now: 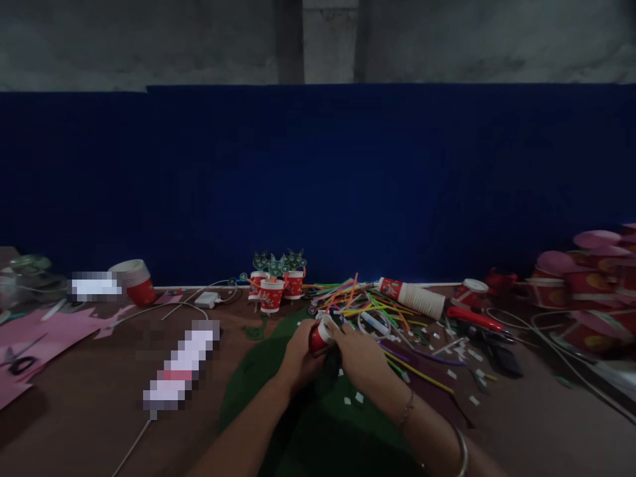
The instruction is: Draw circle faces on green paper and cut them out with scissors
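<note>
My left hand (299, 351) is wrapped round a small red paper cup (318, 339), which is tilted with its white end up and to the right. From the other side my right hand (362, 352) closes its fingers on the cup near that white end; the fingertips are partly hidden. Both hands are above a dark green sheet (258, 391) on the table. Just beyond them lies a loose heap of coloured pipe cleaners (368, 305). Small white paper bits (358, 397) are scattered close to my right hand.
Red cups with green animal-face cutouts (271, 295) stand behind. A cup stack (412, 298) lies right of them, near a red-handled tool (477, 319). Scissors (20, 363) rest on pink paper (59, 331) at left. A blue partition (318, 185) bounds the back.
</note>
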`<state>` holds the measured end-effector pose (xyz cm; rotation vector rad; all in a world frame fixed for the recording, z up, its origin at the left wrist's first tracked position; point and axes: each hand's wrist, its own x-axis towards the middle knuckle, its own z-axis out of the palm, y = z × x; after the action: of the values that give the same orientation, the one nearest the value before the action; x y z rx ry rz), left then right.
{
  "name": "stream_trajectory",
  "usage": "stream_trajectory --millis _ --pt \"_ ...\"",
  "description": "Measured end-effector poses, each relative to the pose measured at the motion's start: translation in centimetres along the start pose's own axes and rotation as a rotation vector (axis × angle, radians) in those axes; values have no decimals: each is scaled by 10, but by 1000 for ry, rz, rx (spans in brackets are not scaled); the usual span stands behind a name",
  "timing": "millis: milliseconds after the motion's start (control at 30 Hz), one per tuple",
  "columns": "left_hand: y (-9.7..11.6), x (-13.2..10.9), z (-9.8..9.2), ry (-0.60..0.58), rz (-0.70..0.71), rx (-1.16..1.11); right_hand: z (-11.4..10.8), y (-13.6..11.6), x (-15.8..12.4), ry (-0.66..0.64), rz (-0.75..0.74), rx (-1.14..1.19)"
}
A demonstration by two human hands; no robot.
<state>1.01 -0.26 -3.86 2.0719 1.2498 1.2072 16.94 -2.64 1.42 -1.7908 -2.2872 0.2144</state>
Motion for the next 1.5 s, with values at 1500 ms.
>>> stream_trajectory --millis 1500 --pt "1 1 2 75 -8 -135 -7 -9 -9 -2 -106 130"
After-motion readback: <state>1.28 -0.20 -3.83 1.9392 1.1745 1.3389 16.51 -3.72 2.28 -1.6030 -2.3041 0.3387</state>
